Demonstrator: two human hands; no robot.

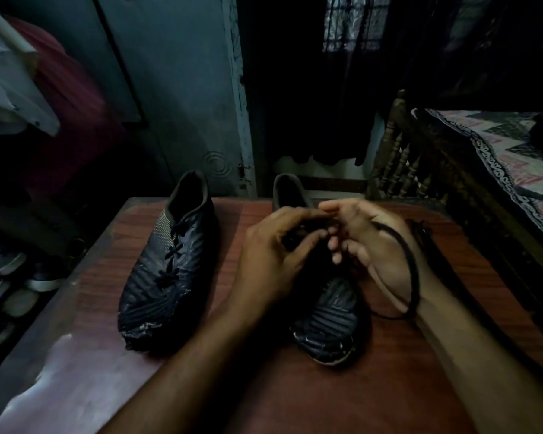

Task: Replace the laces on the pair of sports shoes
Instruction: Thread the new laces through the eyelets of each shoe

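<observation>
The black, scuffed right shoe (329, 321) is worked on the tabletop (389, 386). Its black lace (413, 270) is pinched by the left hand (270, 258) and the right hand (367, 242); the left shoe (166, 270) is laced.

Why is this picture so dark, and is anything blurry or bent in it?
Head view: the room is dim, so the two black shoes, left shoe and right shoe, lose detail; a pale glare patch sits on the table at lower left; the wide-angle lens bends the edges; both hands, left hand and right hand, look soft.
</observation>
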